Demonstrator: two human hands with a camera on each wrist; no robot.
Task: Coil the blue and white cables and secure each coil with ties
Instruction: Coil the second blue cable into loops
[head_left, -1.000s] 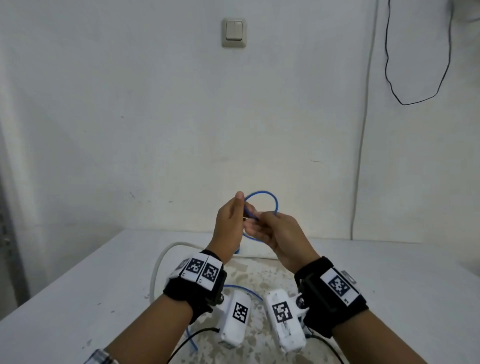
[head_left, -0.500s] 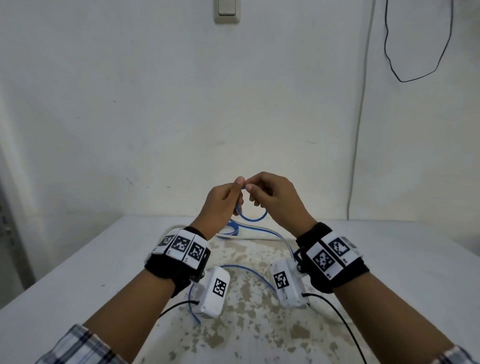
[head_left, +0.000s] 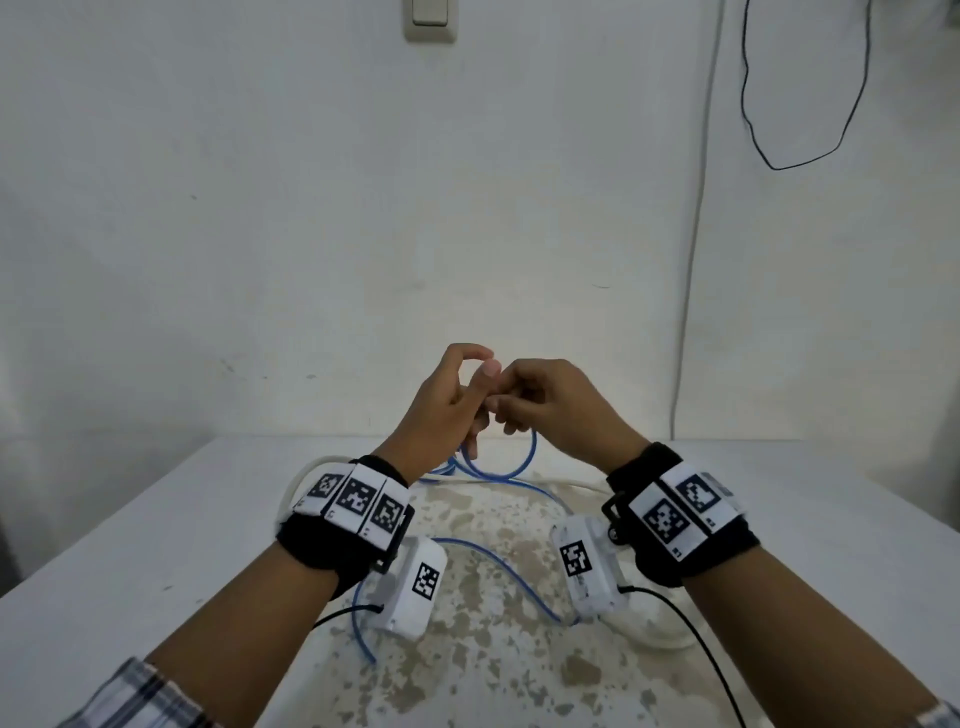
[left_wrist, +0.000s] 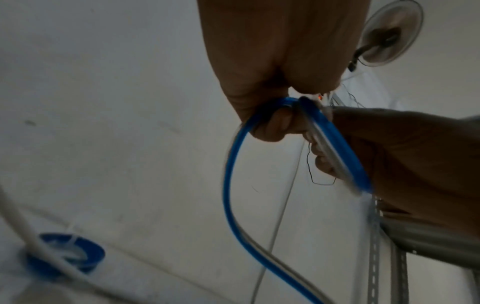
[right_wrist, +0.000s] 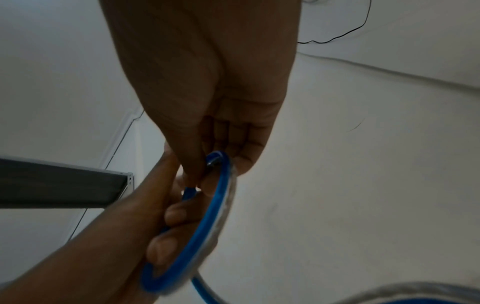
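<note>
Two hands meet above the worktop (head_left: 156, 545), each with its grip closed on the blue cable (head_left: 524, 462). The left hand (head_left: 441, 410) curls its lower fingers round the cable while thumb and forefinger reach up toward the right hand (head_left: 550, 405), whose fingertips pinch the cable's top bend, seen close in the wrist views (left_wrist: 335, 144) (right_wrist: 207, 216). A small blue loop hangs just below both grips, and the rest of the cable trails down onto the worktop beneath the wrists. The white cable (head_left: 306, 473) lies there too, beyond the left wrist. Behind the grips stands a white wall (head_left: 363, 234).
</note>
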